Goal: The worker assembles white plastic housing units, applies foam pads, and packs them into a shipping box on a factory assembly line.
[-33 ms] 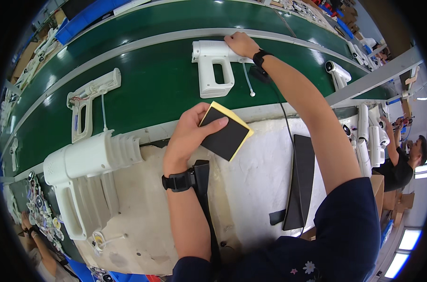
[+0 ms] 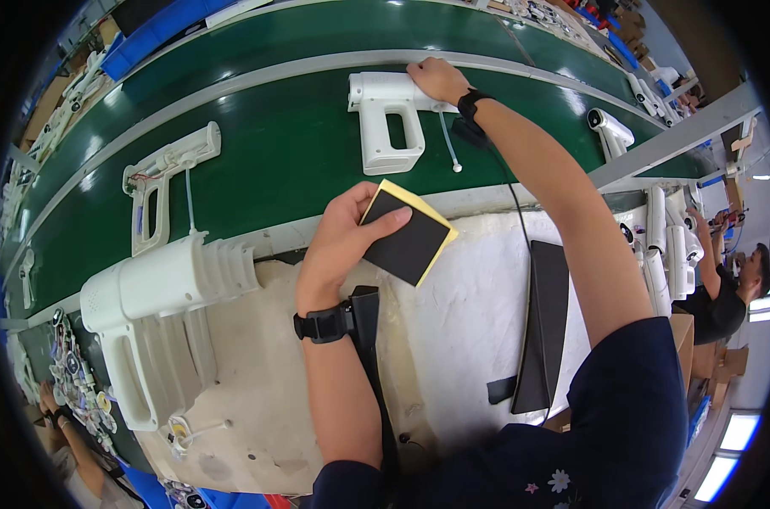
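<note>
In my left hand (image 2: 341, 242) is a black rectangular foam pad (image 2: 406, 248) with a yellow backing sheet, pinched under my thumb above the work surface. My right arm reaches across to the green belt, where my right hand (image 2: 441, 81) is closed over the right end of a white gun-shaped housing (image 2: 380, 86). That housing lies on its side, its looped handle toward me. A thin pale tube (image 2: 448, 142) with a round white end comes out beside the handle. The underside of the right hand's grip is hidden.
To the left, nested white housing shells (image 2: 160, 293) rest on the work surface. An opened housing with wires (image 2: 151, 182) lies on the belt. Long black strips (image 2: 540, 331) lie at right, crossed by a cable. A grey metal bar (image 2: 673, 136) slants at far right; co-workers are at both sides.
</note>
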A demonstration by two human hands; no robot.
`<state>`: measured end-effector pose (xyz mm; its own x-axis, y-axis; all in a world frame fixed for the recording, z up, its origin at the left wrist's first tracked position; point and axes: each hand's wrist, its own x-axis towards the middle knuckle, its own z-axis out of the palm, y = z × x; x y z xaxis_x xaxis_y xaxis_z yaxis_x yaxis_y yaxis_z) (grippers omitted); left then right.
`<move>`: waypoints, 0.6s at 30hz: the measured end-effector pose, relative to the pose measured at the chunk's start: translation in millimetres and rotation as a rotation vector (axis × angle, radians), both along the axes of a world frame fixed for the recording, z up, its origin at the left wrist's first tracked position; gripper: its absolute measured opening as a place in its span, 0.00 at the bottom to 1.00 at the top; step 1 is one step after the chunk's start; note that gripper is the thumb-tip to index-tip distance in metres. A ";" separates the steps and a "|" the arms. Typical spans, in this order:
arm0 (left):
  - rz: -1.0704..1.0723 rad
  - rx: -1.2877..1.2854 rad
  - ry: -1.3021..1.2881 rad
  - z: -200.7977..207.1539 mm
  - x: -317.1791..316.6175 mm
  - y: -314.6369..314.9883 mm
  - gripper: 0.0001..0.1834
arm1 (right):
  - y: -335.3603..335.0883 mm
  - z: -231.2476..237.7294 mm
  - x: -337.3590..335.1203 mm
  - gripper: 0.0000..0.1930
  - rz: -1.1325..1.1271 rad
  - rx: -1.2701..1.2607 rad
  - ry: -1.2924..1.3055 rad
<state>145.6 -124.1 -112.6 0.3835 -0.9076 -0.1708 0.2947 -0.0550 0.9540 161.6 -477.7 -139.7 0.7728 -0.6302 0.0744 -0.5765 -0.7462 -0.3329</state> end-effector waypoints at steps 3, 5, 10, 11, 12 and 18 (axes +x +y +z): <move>0.081 -0.057 0.023 -4.6 -1.4 -1.0 0.16 | 4.9 3.8 -11.1 0.25 -0.001 -0.121 0.099; 0.094 -0.083 -0.002 -13.3 -1.8 3.4 0.15 | 10.2 5.0 -25.1 0.22 0.064 -0.416 0.158; 0.171 -0.067 -0.062 -5.2 1.2 9.2 0.14 | 86.9 73.4 -75.3 0.14 0.499 0.079 -0.446; 0.212 -0.092 -0.072 -3.7 2.9 11.4 0.14 | 112.9 88.0 -93.9 0.14 0.469 0.491 -0.457; 0.244 -0.115 -0.082 -6.1 5.0 10.7 0.14 | 136.9 96.2 -114.5 0.14 0.453 0.698 -0.410; 0.252 -0.168 -0.254 1.6 -1.1 0.9 0.21 | 162.3 40.9 -157.6 0.18 0.559 0.912 -0.432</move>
<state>144.5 -123.2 -111.0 0.6090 -0.7867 0.1008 0.0329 0.1520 0.9878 4.0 -315.4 -98.8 0.9821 -0.1637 0.0935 0.0518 -0.2421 -0.9689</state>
